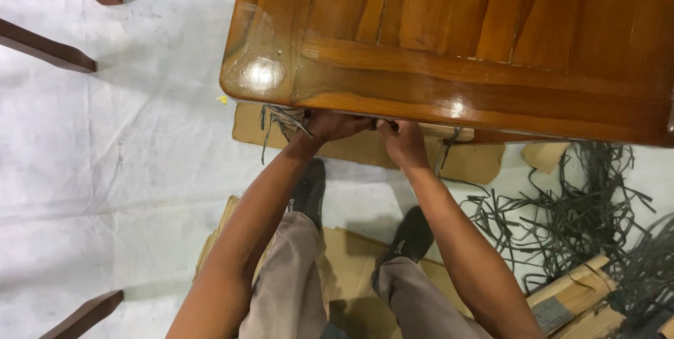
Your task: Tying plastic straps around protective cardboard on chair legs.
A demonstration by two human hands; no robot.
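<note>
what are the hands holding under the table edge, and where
It cannot be told: both the left hand and right hand reach under the table edge, which hides their fingers. Dark strips hang beside the left hand.

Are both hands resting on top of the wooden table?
No, the left hand and right hand reach under the wooden table edge.

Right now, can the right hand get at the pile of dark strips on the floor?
Probably yes. The right hand is tucked under the edge of the wooden table, beside the left hand. The dark strips lie on the floor to its right, and only open floor shows between them.
</note>
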